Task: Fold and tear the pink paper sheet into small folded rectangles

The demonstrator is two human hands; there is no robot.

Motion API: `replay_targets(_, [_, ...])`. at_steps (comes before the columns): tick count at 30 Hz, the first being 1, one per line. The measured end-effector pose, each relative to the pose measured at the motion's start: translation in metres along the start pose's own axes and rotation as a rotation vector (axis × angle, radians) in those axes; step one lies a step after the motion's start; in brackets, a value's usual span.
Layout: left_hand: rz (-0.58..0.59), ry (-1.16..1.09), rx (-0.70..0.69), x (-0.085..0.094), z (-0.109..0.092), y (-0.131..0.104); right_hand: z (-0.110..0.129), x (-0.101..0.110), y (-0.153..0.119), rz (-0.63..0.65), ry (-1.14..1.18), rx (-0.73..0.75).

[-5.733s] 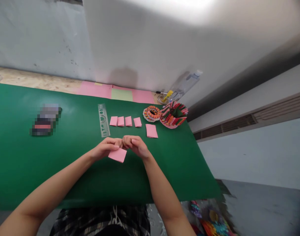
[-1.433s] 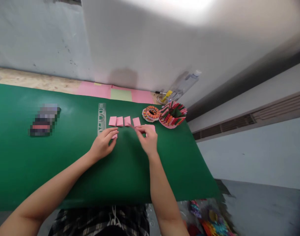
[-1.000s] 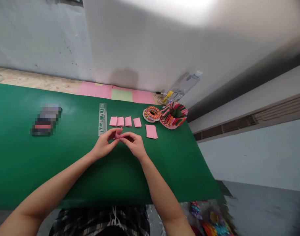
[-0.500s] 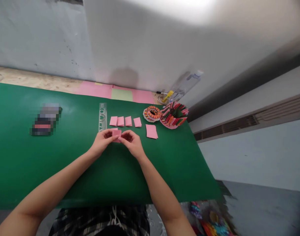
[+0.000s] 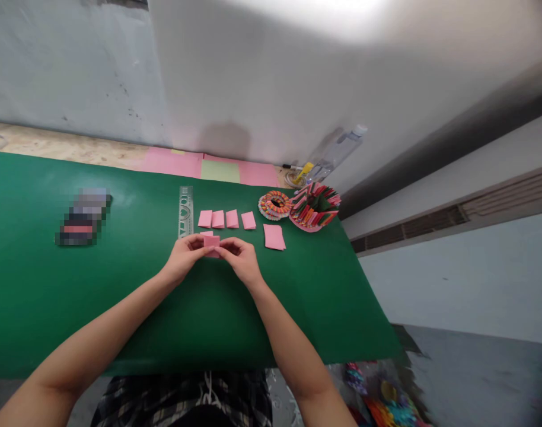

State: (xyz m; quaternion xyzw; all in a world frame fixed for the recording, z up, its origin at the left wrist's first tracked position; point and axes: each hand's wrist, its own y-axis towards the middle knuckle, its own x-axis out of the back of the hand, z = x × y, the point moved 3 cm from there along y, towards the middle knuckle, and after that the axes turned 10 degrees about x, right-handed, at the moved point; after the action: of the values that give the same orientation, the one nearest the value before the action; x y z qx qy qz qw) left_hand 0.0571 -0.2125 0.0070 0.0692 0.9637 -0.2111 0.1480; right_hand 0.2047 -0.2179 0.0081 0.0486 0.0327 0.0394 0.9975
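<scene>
Between my two hands is a small folded piece of pink paper (image 5: 211, 242), pinched from both sides. My left hand (image 5: 186, 254) grips its left edge, closed between thumb and fingers. On the opposite edge my right hand (image 5: 241, 258) is closed the same way, with the two thumbs almost meeting at the front. Just behind the held piece, another pink paper shows in part. Beyond my hands, several folded pink papers (image 5: 232, 219) lie in a row. To the right rests a small stack of pink paper (image 5: 274, 236).
A clear stencil ruler (image 5: 186, 207) lies left of the row. Right of it stand a ring of folded paper (image 5: 274, 205) and a round folded-paper piece (image 5: 314, 207). A blurred-out phone-like object (image 5: 84, 216) lies left. A plastic bottle (image 5: 337, 154) leans on the wall.
My hands stay in nearly the same place, both still on the pink paper. My right thumb has shifted slightly toward the left one.
</scene>
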Motion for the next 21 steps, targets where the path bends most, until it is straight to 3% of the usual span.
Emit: replay_targets(21, [0.035,0.136,-0.025,-0.0035,-0.0044,-0.0027,-0.0021,0.0039,0.0009,-0.031,-0.061,0.037])
